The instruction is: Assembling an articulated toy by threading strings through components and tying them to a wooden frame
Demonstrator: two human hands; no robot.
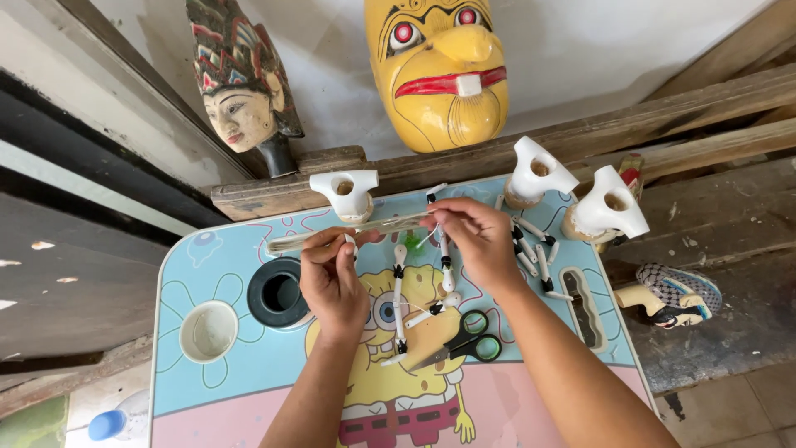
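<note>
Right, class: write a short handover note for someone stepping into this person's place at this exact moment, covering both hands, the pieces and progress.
Left hand: pinching the pale thin stick from below, over the small table.
Right hand: pinching the stick's other end, a thin white thread at its fingertips.
Jointed white puppet arms lie below the hands, more to the right.
Scissors lie closed near the right wrist.
Three white unpainted torsos stand at the far edge.
Done: cannot tell.
Left: the loose arms lie unattached.
</note>
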